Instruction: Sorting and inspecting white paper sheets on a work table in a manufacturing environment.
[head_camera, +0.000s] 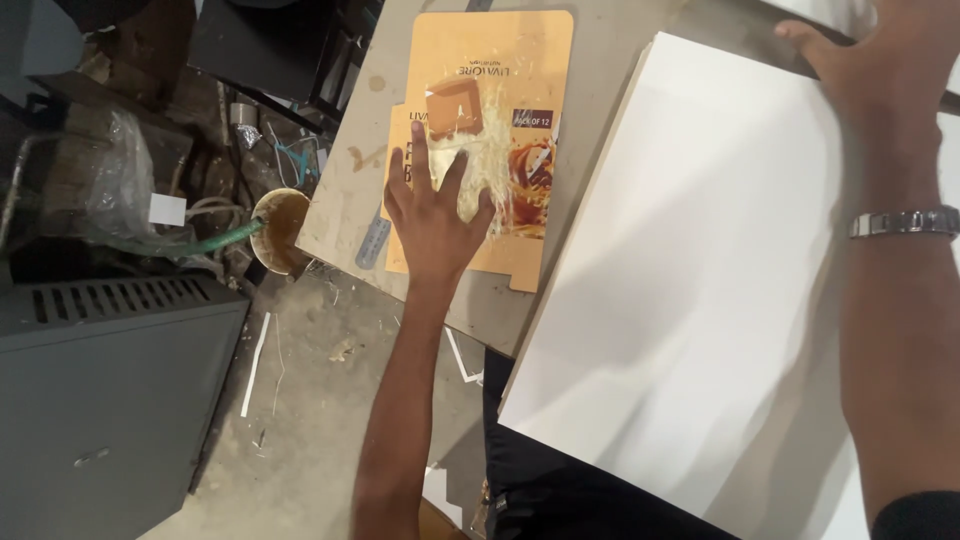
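Right now the biggest thing before you is the white board (690, 290), a large flat sheet that fills the frame from the centre out toward three and five o'clock, tilted so that one corner points down toward six. Under it lies the grey worktop (345, 190), which shows bare toward ten and eleven o'clock. At eight o'clock, down on the floor, stands a grey metal cabinet (105, 400) with a slotted vent along its top. On the worktop at twelve o'clock lies a flattened orange carton (490, 70), smeared with pale glue across its middle and sitting just beside the board's left edge. Your left hand (432, 215) rests palm down on that carton, fingers spread wide and flat, gripping nothing. Your right hand (880, 75) lies at one o'clock on the far edge of the board, pressed on top of it, and you wear a metal watch band (905, 222) on that wrist; whether the fingers curl round the edge, you cannot tell. At nine o'clock, off the worktop's edge, a small round tin of brown glue (280, 230) sits with a green hose (210, 243) touching it.
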